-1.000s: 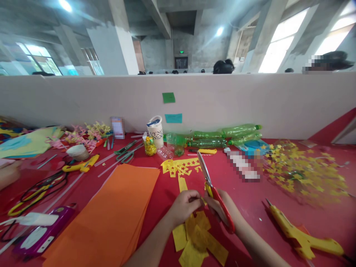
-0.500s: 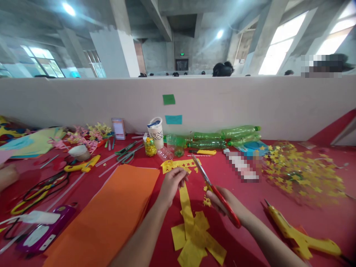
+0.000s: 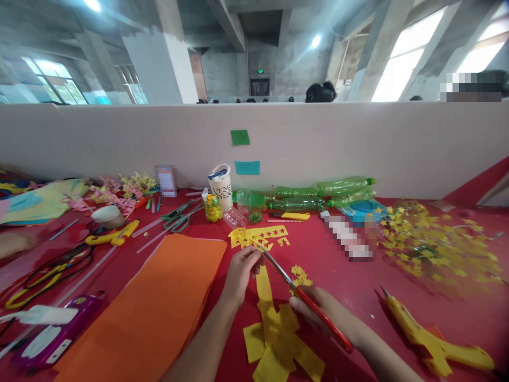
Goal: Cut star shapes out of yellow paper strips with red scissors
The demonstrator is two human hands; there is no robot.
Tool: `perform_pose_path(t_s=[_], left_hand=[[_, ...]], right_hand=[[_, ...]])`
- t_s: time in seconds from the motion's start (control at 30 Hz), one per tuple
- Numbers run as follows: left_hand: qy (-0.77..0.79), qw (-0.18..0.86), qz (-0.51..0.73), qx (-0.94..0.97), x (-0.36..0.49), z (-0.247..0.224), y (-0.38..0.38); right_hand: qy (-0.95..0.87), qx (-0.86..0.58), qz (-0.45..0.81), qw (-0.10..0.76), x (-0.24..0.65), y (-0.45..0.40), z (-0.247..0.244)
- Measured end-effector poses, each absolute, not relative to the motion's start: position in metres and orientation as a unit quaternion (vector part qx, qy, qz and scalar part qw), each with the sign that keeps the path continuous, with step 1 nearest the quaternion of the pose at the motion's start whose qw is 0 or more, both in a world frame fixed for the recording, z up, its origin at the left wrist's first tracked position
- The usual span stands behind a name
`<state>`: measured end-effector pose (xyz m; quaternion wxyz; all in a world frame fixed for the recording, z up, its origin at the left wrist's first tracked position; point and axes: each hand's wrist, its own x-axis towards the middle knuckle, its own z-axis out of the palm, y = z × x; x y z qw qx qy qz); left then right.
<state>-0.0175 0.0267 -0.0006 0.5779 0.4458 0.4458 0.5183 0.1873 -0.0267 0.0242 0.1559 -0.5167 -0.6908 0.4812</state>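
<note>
Left hand (image 3: 240,276): fingers bunched, anything pinched you cannot tell; keep them clear of the blade tips (image 3: 265,251). Yellow strips (image 3: 274,339): on the counter (image 3: 350,281), nearer you. Red-handled scissors (image 3: 326,321): your right hand (image 3: 331,304), fingers wrapped around the handles.

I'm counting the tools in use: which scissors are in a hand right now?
The red-handled scissors, held in the right hand. The green-handled scissors lie unheld, to the left of the white cup.

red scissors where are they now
In the head view, the red scissors are in the right hand, just right of centre, tips near the left hand.
</note>
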Motion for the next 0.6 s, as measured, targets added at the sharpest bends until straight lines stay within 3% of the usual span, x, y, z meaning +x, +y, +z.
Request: perform_pose_path(t_s=[0.6], left_hand=[[0.46,0.546,0.512,0.477,-0.0215,0.0029,0.028]], right_hand=[[-0.657,-0.513,0.521,0.183,0.1834,-0.0318,0.0185]])
